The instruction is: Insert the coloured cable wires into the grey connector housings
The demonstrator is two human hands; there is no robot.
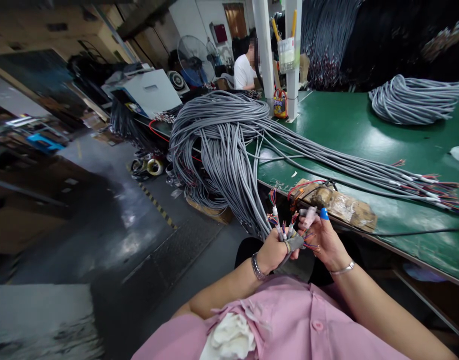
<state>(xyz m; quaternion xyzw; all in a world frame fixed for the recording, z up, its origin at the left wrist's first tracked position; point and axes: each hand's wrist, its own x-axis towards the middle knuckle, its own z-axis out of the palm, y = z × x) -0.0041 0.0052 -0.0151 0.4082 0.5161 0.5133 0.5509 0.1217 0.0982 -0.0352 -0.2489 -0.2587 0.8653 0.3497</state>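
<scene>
Low in front of my body, my left hand (275, 252) is closed around several grey cables, their ends pointing up. Those cable ends (275, 212) have white sleeves and stripped, multicoloured wires fanning out. My right hand (329, 245), with blue tape (324, 214) on a fingertip, is beside it, its fingers closed on a cable end (309, 218) with a pale sleeve, blurred. Finger coverings (296, 243) in grey show on the left hand. The long bundle of grey cables (233, 165) hangs over the table's edge close to my left hand.
A wooden block (342, 207) with wires and tape sits on the green table (349, 130) at its near edge. More grey cables (364, 167) stretch right across it. A coiled bundle (415, 100) lies farther back. White posts (265, 55) rise from the table, and a seated person (245, 70) is behind.
</scene>
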